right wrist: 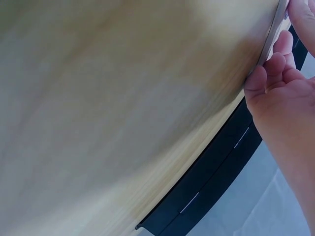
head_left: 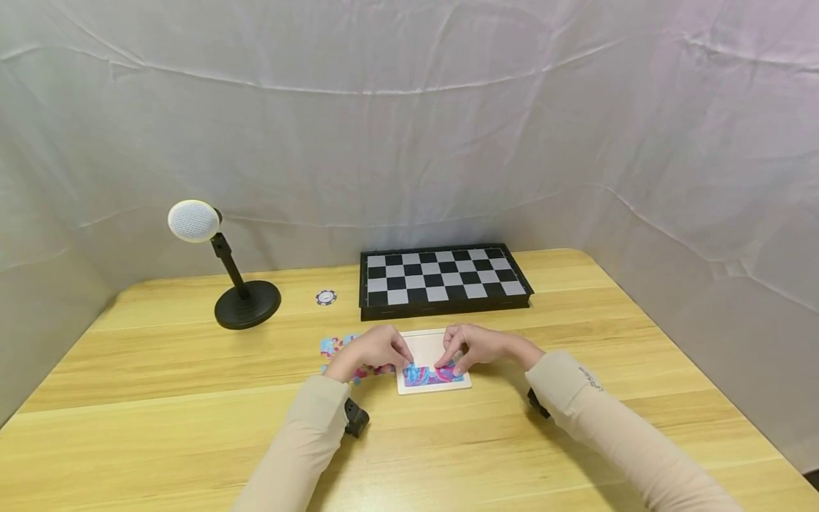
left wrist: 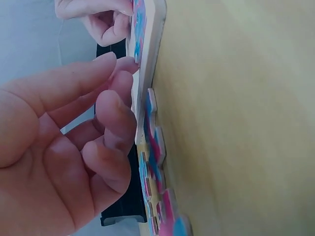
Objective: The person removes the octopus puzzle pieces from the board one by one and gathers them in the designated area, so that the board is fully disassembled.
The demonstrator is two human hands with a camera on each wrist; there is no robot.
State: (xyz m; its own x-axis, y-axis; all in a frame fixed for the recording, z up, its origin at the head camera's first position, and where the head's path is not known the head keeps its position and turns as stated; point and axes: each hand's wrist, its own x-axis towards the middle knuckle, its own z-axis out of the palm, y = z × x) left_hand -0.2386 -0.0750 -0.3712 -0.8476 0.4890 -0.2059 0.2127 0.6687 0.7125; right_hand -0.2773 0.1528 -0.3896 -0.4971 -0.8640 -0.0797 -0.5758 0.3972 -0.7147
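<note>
A pale puzzle tray (head_left: 419, 345) lies on the table, its near part filled with joined jigsaw pieces (head_left: 419, 377) in blue, pink and purple. My left hand (head_left: 377, 348) has its fingertips at the left end of the top row of pieces. In the left wrist view, the left hand (left wrist: 74, 132) shows loosely bent fingers, one tip at the tray, with no piece visible between them. From the right, my right hand (head_left: 478, 345) touches the pieces with spread thumb and forefinger. The right wrist view shows the right hand (right wrist: 285, 93) against the tray's edge; its fingertips are partly hidden.
Loose jigsaw pieces (head_left: 329, 346) lie left of the tray, partly under the left hand. A black-and-white folding chessboard (head_left: 441, 277) stands behind it. Farther left are a poker chip (head_left: 325, 297) and a round white-headed device on a black stand (head_left: 247, 304).
</note>
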